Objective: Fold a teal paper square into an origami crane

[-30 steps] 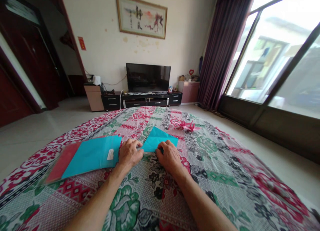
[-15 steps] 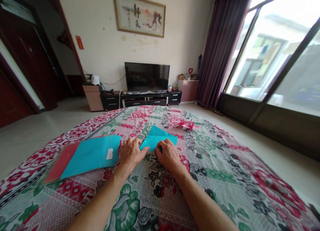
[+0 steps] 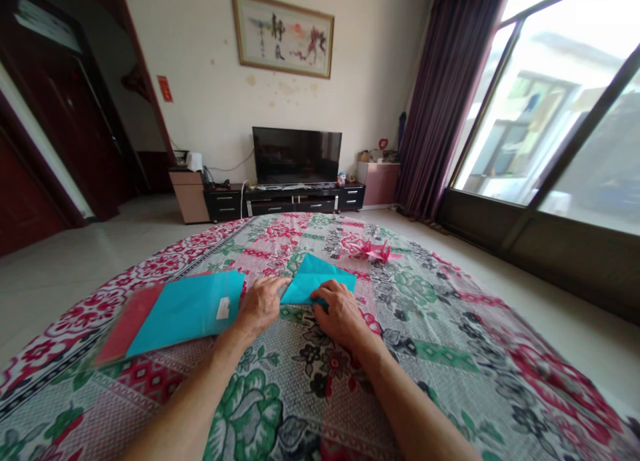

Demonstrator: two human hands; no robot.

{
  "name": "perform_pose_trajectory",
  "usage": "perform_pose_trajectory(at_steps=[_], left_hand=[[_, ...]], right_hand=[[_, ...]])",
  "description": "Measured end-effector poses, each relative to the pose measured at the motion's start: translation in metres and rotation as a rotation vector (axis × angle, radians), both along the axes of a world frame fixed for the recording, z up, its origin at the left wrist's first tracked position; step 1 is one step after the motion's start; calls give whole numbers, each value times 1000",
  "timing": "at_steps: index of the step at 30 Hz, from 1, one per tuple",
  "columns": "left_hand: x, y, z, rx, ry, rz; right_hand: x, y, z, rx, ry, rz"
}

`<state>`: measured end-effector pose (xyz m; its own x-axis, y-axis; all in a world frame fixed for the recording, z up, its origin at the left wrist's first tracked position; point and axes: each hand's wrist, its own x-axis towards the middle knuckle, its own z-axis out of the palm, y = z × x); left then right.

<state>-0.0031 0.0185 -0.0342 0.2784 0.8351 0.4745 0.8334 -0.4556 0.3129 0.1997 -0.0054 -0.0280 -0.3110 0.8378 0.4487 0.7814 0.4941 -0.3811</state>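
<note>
A folded sheet of blue origami paper [image 3: 315, 272] lies on the flowered tablecloth in front of me, one point facing away and a folded edge toward me. My left hand [image 3: 261, 304] is at its left corner, fingers bent and close together against the edge; the thumb is mostly hidden. On the right part of the near edge, my right hand [image 3: 339, 309] grips the paper with curled fingers. Left of my left hand rests a clear packet of blue and red paper [image 3: 180, 312] with a small white label. Beyond the sheet stands a folded pink paper crane [image 3: 383, 252].
The round table is covered by a patterned tablecloth [image 3: 435, 341]. Past its far edge stand a television [image 3: 297, 156] and a low black cabinet [image 3: 295, 200]. A purple curtain [image 3: 430, 101] and a large window [image 3: 525, 121] are on the right.
My left thumb, stretched out along the near edge before, is now drawn back and mostly out of sight. My right hand stays at the paper's near edge. The view has shifted slightly.
</note>
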Motion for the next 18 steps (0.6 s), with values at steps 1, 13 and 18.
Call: perform_pose_trajectory(at_steps=[1,13,18], left_hand=[[2,-1,0,-4,10,-18],[4,-4,11,94,-40,108],[5,-3,4,64,27,-60]], right_hand=[[2,0,0,-10,4,38],[11,4,8,87,27,-125],[-3,-4,4,24,-3,-91]])
